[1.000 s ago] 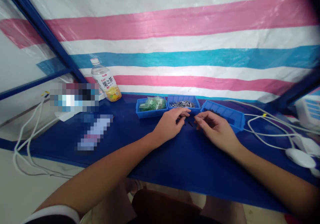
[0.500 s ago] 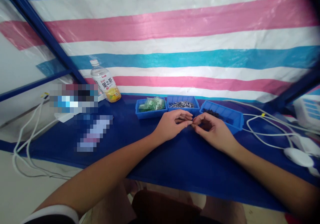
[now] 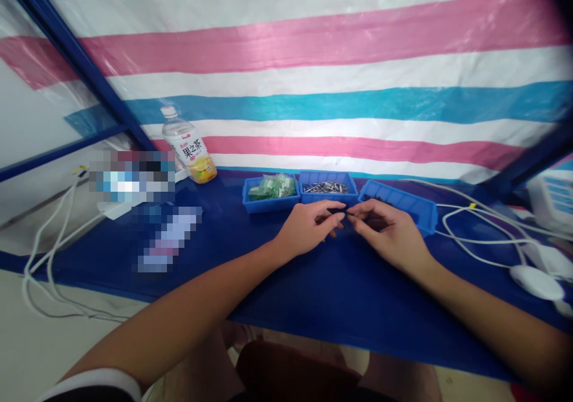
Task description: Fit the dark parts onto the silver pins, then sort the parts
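Note:
My left hand [image 3: 308, 227] and my right hand [image 3: 388, 233] meet fingertip to fingertip over the blue table [image 3: 277, 276], just in front of three blue trays. Both hands pinch a small dark part [image 3: 344, 213] between them; what it is stays too small to make out. The left tray [image 3: 269, 194] holds green pieces, the middle tray [image 3: 326, 188] holds shiny metal pins, and the right tray [image 3: 398, 206] holds small dark parts, partly hidden behind my right hand.
A drink bottle [image 3: 188, 146] stands at the back left. White cables [image 3: 474, 226] and a white mouse [image 3: 535, 281] lie on the right. More white cables [image 3: 45, 252] hang off the left edge. A striped tarp [image 3: 313, 73] closes the back.
The hands were apart a second ago, came together with curled fingers, and now stay joined at the fingertips with a small dark part held between them.

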Motion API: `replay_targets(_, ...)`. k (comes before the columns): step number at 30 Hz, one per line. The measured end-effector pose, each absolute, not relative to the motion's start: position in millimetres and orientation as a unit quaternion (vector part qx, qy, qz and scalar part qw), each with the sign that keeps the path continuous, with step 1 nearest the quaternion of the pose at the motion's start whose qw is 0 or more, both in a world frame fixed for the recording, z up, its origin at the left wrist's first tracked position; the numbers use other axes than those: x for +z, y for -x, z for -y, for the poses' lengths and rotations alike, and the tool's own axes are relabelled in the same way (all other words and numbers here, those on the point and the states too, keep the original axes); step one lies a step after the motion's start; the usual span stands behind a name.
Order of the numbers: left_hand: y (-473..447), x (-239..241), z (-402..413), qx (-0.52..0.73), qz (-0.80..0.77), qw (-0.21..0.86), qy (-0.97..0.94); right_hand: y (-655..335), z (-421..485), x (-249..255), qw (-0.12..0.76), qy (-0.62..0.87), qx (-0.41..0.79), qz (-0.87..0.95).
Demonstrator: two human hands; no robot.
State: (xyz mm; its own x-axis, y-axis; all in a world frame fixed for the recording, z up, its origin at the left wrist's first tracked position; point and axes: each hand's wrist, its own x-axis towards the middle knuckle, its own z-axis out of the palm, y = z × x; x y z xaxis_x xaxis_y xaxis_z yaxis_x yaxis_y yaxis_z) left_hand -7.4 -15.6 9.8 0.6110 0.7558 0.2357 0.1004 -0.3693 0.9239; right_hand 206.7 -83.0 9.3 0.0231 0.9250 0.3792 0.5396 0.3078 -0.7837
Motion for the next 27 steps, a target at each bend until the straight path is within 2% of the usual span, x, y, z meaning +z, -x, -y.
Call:
replay_targets(6,8,11,14,0.328,-0.246,0.444,-0.796,-209,80,9,0.46,0.519,0.183,0.697)
replay_targets(12,7,5,13,0.367,-0.255,0.489,-0.749,-208,80,10,0.439,0.521,0.18,0.71)
replay_targets(17,6,4,11,0.386,-0.255,0.472,-0.75,-207,82,9,0.421,0.518,0.204,0.716)
replay_targets(24,5,-1,6,0.412,-0.276,0.488,-0.718,-207,82,2,0.468,0.538,0.265,0.648)
replay_targets(27,5,-2,7,0.39,-0.278,0.502,-0.72,-207,82,6,0.449,0.522,0.247,0.681)
